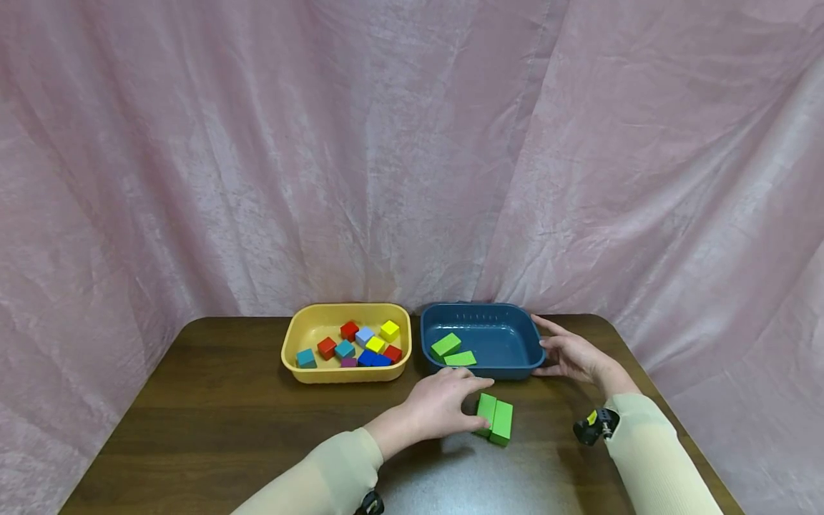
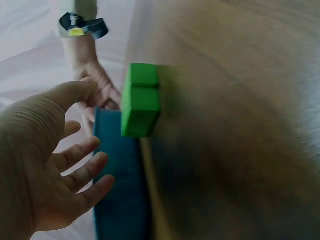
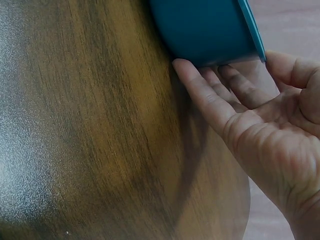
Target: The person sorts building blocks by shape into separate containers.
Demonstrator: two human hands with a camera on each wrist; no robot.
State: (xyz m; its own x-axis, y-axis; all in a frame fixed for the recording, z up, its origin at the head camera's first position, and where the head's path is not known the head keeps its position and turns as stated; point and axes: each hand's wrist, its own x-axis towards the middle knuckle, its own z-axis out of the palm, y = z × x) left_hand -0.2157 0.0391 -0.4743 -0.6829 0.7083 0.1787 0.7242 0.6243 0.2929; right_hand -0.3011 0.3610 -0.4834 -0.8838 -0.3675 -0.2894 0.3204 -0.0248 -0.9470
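Observation:
On the table, two green blocks (image 1: 501,423) stand side by side in front of the blue tray (image 1: 496,373). My left hand (image 1: 436,405) hovers just left of these blocks, thumb and fingers spread apart; the left wrist view shows nothing in its grasp, and the green pair (image 2: 141,107) lies beyond the thumb. At the tray's right end is my right hand (image 1: 574,356). Its extended fingers (image 3: 205,95) touch the tray's outer wall (image 3: 210,30), with the thumb by the rim. Inside the tray, two more green blocks (image 1: 445,346) lie at the left.
A yellow tray (image 1: 347,376) stands left of the blue one, holding several small cubes in red, yellow, blue, teal and purple. The brown wooden table (image 1: 212,415) reaches back to a pink curtain (image 1: 412,157).

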